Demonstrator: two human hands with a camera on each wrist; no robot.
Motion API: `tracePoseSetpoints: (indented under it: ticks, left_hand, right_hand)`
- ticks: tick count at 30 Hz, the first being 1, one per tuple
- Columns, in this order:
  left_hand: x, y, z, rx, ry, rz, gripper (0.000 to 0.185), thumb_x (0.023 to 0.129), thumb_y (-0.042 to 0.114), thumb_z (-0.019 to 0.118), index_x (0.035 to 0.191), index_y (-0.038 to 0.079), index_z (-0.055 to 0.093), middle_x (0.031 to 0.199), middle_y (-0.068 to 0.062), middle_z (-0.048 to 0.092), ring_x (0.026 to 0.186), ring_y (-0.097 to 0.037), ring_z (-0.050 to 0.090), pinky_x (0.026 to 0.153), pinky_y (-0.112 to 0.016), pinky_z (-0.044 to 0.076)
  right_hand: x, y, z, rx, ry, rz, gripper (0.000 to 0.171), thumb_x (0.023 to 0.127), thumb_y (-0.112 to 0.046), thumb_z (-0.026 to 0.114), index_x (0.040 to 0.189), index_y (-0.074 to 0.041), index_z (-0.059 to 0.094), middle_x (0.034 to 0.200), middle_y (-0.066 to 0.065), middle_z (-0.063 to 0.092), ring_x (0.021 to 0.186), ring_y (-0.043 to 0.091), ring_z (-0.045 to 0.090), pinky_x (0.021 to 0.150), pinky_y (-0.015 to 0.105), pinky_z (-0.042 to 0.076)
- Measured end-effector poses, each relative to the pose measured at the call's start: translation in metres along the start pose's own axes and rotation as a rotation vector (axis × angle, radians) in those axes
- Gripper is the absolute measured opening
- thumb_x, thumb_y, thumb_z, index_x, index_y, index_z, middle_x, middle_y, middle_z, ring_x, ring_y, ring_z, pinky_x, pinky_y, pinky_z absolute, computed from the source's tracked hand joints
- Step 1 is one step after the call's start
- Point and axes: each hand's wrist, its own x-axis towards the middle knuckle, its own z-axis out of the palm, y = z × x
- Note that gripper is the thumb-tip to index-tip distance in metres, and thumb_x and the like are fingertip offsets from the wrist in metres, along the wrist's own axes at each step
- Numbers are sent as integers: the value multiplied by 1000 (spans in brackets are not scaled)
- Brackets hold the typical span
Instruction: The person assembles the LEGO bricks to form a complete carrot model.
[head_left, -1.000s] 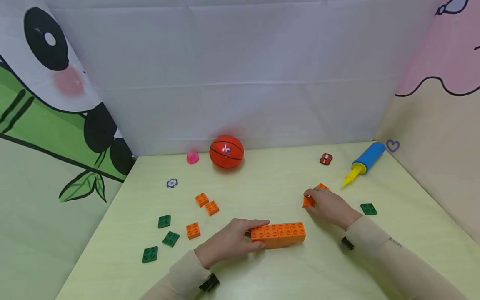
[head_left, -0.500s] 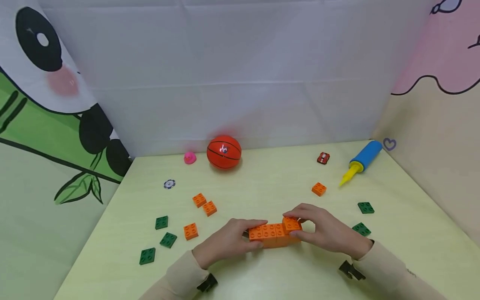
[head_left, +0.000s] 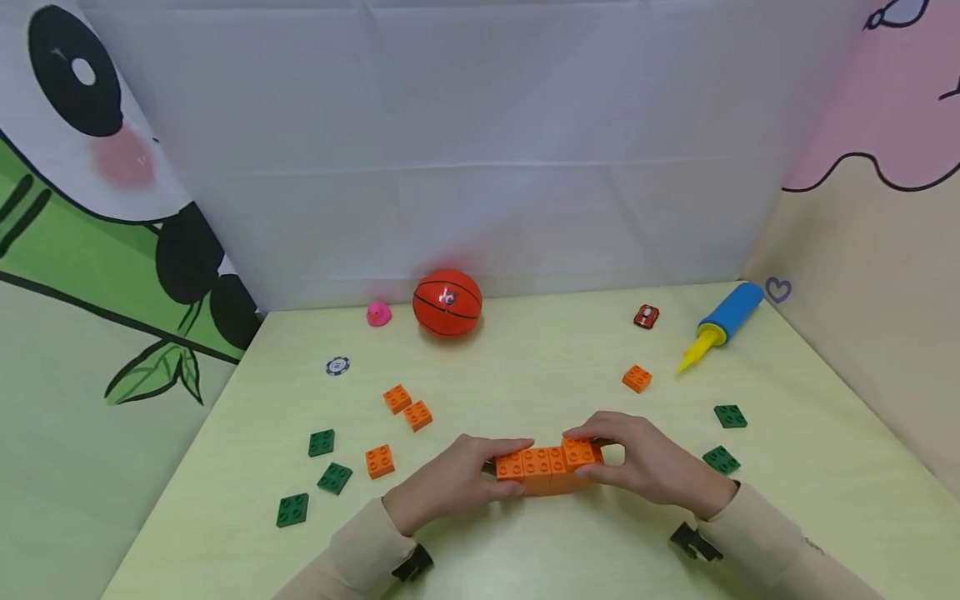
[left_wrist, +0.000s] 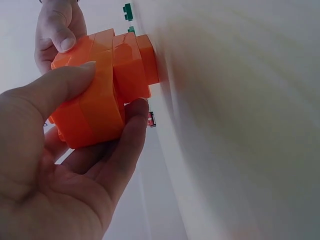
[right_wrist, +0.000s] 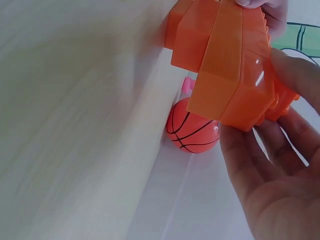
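Observation:
A row of joined orange bricks (head_left: 542, 468) lies on the pale green table (head_left: 540, 367), near its front. My left hand (head_left: 516, 467) grips the row's left end, thumb in front and fingers behind. My right hand (head_left: 577, 454) pinches a single orange brick (head_left: 581, 451) that sits on top of the row's right end. In the left wrist view the left hand (left_wrist: 100, 100) wraps round the orange row (left_wrist: 115, 75). The right wrist view shows the right hand (right_wrist: 272, 37) holding the orange bricks (right_wrist: 230, 75) from the end.
Loose orange bricks (head_left: 397, 398) (head_left: 379, 460) (head_left: 637, 378) and green plates (head_left: 321, 442) (head_left: 729, 416) lie around. At the back are a basketball (head_left: 447, 302), a pink duck (head_left: 378, 313), a poker chip (head_left: 337, 365), a red toy car (head_left: 647, 316) and a blue-yellow pump (head_left: 723, 323). Cloth walls enclose the table.
My right hand lifted an orange brick from the right of the table, carried it to the row's right end and set it down onto the top. The left hand kept its grip.

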Motion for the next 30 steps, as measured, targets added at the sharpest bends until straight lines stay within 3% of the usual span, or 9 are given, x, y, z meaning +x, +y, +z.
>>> tracePoseSetpoints:
  ticks: [8, 13, 15, 18, 21, 26, 30]
  left_hand:
    - [-1, 1, -2, 11, -8, 5, 58, 91, 36, 73, 145, 27, 54, 136, 9, 59, 102, -4, 55, 91, -29, 47]
    - [-1, 2, -2, 8, -23, 1, 58, 91, 37, 73, 145, 28, 54, 137, 9, 59, 102, -3, 56, 94, -30, 48]
    - [-2, 2, -3, 12, -21, 1, 58, 91, 37, 73, 145, 28, 54, 137, 9, 59, 100, -3, 56, 91, -28, 48]
    - [-2, 1, -2, 20, -19, 4, 58, 91, 37, 74, 145, 28, 54, 138, 9, 59, 100, -2, 56, 91, -27, 47]
    - [-1, 0, -2, 25, -19, 12, 58, 91, 36, 73, 145, 27, 54, 138, 8, 59, 102, -1, 55, 92, -28, 48]
    - [-1, 0, -1, 20, -16, 11, 58, 91, 36, 74, 144, 28, 55, 136, 9, 60, 103, -1, 56, 95, -29, 48]
    - [-2, 0, -2, 7, -13, 9, 58, 90, 37, 74, 144, 28, 55, 135, 9, 60, 102, -1, 56, 95, -29, 49]
  right_hand:
    - [-2, -2, 1, 11, -17, 12, 46, 93, -41, 69, 132, -18, 63, 118, -14, 62, 103, 7, 58, 93, 37, 54]
    - [6, 11, -14, 32, 16, 54, 47, 98, -41, 62, 136, -13, 59, 125, -1, 64, 109, 16, 61, 95, 41, 52]
    - [14, 21, -23, -66, 82, 111, 47, 100, -37, 60, 138, -10, 56, 127, 7, 63, 111, 22, 61, 95, 46, 52]
    - [26, 38, -37, -306, 163, 217, 48, 100, -29, 62, 140, -5, 53, 129, 17, 59, 111, 32, 59, 93, 52, 52]
    - [35, 55, -46, -487, 154, 322, 51, 97, -24, 64, 140, 2, 50, 128, 26, 55, 108, 40, 57, 88, 55, 53]
    - [45, 73, -53, -531, 38, 447, 53, 95, -22, 66, 137, 6, 50, 122, 29, 55, 95, 35, 59, 83, 52, 54]
    - [46, 78, -53, -485, 15, 442, 47, 94, -16, 68, 133, 5, 53, 116, 23, 59, 90, 29, 58, 86, 50, 53]
